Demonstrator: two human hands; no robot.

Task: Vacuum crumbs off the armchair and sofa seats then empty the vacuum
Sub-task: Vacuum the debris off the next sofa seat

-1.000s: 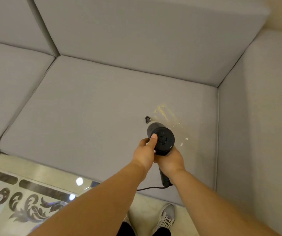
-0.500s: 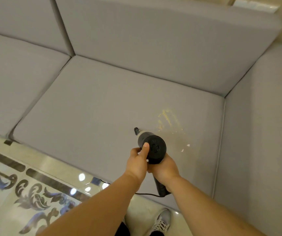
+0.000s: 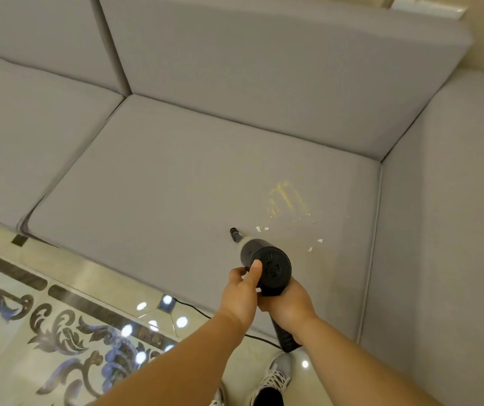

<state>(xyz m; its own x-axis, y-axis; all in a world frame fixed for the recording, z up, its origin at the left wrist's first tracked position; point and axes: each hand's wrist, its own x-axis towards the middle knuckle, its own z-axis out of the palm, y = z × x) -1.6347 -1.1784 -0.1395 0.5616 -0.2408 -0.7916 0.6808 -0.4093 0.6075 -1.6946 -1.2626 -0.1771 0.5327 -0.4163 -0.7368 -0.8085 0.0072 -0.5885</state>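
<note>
A small black handheld vacuum (image 3: 267, 263) points its thin nozzle down at the grey sofa seat cushion (image 3: 161, 200). My right hand (image 3: 289, 301) grips its handle from below. My left hand (image 3: 242, 291) holds the body's left side, thumb lying on the round rear cap. Yellow crumbs (image 3: 283, 197) lie in a smear to the right beyond the nozzle. A few white flakes (image 3: 315, 244) sit closer to the vacuum.
The sofa armrest (image 3: 445, 215) rises on the right and back cushions (image 3: 264, 74) stand behind. A second seat cushion (image 3: 30, 127) lies to the left. The black power cord (image 3: 202, 315) trails over the glossy patterned floor (image 3: 59, 332). My shoes (image 3: 276, 379) stand by the sofa front.
The view has shifted so the sofa sits further right and up. The vacuum nozzle has drawn back left from the yellow crumbs. Both hands keep their hold.
</note>
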